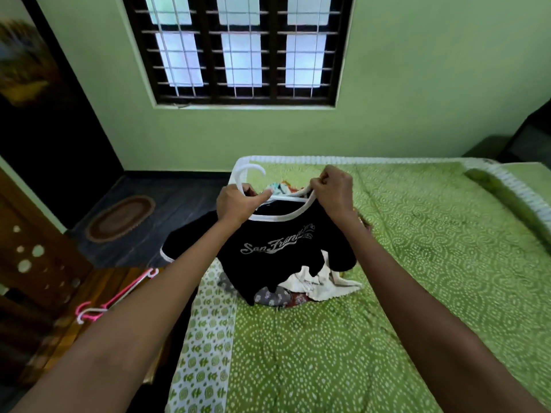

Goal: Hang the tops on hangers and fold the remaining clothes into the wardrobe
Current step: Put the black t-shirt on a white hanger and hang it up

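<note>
1. Both hands were raised over the far-left part of the bed (387,293), close together at the neckline of a black T-shirt (268,248).
2. The left hand (238,204) was closed around the neck of a white hanger (249,174), whose hook curved up and away from the person; the hanger's bar ran across the collar opening toward the other hand.
3. The right hand (334,193) pinched the white-trimmed collar at its right side, fingers curled on the fabric.
4. The T-shirt — black, with white trim at collar and sleeve and a script print reading "San Franc…" — hung from the two hands, its lower part draped on a pile of clothes (304,289).
5. The pile lay near the bed's left edge, with cream, grey-patterned and red-patterned pieces showing beneath the shirt's hem.
6. The bed carried a green dotted cover with a white frilled border along its far edge.
7. Pink hangers (113,299) lay on a wooden surface (74,317) beside the bed's left edge — well apart from the hands.
8. A barred window (238,49) sat in the green wall beyond the bed; an oval mat (119,219) lay on the dark floor.
</note>
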Available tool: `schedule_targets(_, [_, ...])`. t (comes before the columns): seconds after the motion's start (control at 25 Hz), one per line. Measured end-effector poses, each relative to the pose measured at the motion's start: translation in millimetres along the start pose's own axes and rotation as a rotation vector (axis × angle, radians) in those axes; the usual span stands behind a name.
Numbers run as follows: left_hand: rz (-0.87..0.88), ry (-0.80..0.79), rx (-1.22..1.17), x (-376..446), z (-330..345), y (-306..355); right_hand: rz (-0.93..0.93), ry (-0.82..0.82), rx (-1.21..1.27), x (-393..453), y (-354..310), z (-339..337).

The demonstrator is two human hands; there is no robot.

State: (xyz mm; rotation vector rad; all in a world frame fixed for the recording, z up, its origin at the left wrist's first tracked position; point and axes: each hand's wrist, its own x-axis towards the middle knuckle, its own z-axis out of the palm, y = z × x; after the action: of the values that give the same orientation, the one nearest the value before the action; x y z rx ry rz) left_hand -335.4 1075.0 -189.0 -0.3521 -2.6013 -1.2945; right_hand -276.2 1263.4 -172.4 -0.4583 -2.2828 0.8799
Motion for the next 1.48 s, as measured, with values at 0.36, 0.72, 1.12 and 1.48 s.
schedule_targets(0.36, [0.010, -0.128, 0.083, 14, 8, 24, -0.052, -0.187, 0.021, -5, -28, 13])
schedule_targets(0.72, [-0.069, -0.133, -0.309, 44, 9, -2, -0.214, -0.458, -0.104, 21, 13, -25])
schedule_targets(1.12, [-0.049, -0.160, -0.377, 68, 5, 0, -0.173, -0.475, -0.200, 28, 70, -51])
schedule_targets(1.48, [0.107, -0.377, -0.349, 69, 2, 14, -0.377, -0.358, -0.087, 23, 20, -10])
